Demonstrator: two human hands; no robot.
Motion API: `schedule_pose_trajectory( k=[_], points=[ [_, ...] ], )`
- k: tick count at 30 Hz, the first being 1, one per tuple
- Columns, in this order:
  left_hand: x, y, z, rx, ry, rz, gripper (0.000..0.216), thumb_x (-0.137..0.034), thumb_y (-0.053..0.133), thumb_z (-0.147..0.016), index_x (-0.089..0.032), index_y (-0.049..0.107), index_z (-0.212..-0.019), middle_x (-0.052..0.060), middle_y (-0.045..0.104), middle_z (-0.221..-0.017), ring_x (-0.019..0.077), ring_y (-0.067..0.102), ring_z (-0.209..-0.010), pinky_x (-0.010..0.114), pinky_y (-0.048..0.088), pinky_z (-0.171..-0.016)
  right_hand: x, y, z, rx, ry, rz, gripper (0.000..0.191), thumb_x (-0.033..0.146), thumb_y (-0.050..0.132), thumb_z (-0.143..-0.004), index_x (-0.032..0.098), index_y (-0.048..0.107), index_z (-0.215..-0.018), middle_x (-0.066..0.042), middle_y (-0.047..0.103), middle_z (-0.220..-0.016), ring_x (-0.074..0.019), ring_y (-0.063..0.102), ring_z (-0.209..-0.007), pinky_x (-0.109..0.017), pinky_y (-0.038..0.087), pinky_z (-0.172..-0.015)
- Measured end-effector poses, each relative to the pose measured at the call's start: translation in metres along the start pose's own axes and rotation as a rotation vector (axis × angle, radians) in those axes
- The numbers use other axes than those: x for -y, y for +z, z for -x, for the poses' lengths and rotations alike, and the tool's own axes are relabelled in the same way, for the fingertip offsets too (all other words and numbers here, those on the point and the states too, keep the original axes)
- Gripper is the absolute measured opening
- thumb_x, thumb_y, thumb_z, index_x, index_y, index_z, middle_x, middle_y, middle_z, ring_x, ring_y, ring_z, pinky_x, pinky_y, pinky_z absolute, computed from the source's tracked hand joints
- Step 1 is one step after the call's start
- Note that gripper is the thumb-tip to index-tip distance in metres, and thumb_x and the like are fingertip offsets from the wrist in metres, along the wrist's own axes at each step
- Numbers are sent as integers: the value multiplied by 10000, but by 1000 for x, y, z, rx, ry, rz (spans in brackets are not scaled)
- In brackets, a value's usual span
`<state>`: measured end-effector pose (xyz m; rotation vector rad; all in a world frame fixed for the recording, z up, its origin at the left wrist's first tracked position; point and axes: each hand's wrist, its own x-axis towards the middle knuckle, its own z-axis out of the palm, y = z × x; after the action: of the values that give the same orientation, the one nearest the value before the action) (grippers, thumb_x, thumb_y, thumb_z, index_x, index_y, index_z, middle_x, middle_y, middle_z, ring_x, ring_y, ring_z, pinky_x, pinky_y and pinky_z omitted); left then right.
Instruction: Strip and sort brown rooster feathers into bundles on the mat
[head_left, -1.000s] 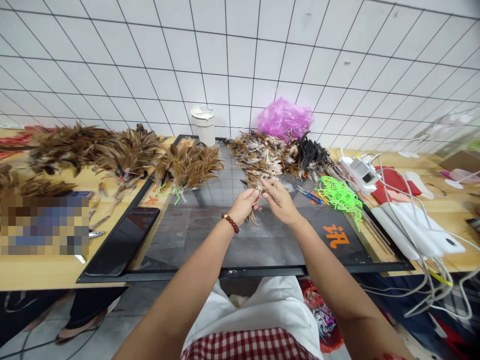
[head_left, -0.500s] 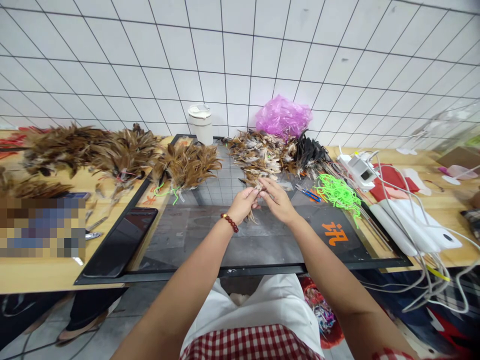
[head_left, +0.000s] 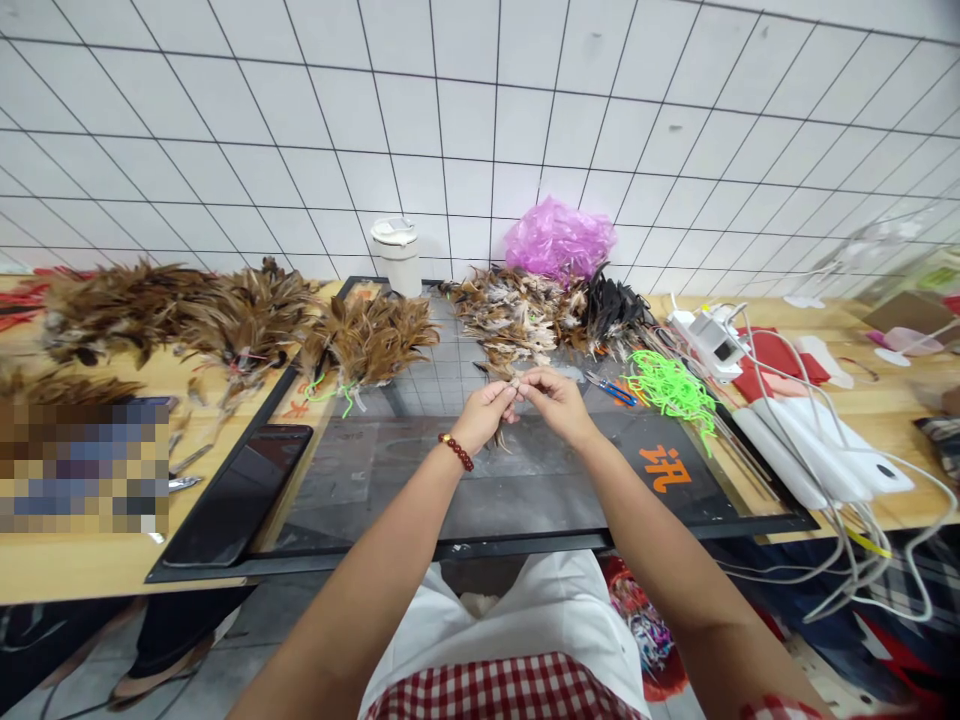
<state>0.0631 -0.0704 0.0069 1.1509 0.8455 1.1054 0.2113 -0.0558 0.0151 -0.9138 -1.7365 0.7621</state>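
My left hand, with a red bead bracelet on the wrist, is closed around a small bunch of brown feathers whose tips hang below the fist. My right hand pinches the top of the same bunch, fingertips meeting the left thumb. Both hands hover over the dark cutting mat, just in front of a loose pile of pale and brown feathers. A tied bundle of brown feathers with a green tie lies to the left.
Green ties and small blue scissors lie right of the hands. A white cup and pink plastic bag stand by the tiled wall. More feather bundles cover the left bench. A black tablet lies left; white cables and devices right.
Both hands have drawn slightly toward me and closer together on the feather bunch. The view has shifted a little; nothing else moved.
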Motion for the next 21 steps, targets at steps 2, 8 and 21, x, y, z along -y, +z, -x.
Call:
schedule_pose_trajectory(
  k=[2,8,21],
  points=[
    [-2,1,1,7,-3,-1,307,-440,610,-745,-135,579,-727,-54,426,-505,66,441,-480,246,465,-607,0,0,0,-13,5,-15,230,390,608,-793,176,657,-723,-47,610,-812,-156,563,-819,-323,455,-796],
    [-13,6,9,94,-21,103,335,-461,631,-727,-139,550,-683,-69,381,-485,61,428,-469,280,489,-646,4,-3,2,121,86,-253,420,399,578,-812,257,547,-1206,-50,573,-1034,-114,564,-740,-302,503,-737],
    [-17,12,14,164,-89,191,349,-463,653,-713,-136,541,-666,-80,343,-467,56,410,-443,314,505,-654,14,-9,3,192,192,-424,341,374,649,-766,217,647,-1069,-5,602,-791,-115,575,-699,-301,501,-728]
  ],
)
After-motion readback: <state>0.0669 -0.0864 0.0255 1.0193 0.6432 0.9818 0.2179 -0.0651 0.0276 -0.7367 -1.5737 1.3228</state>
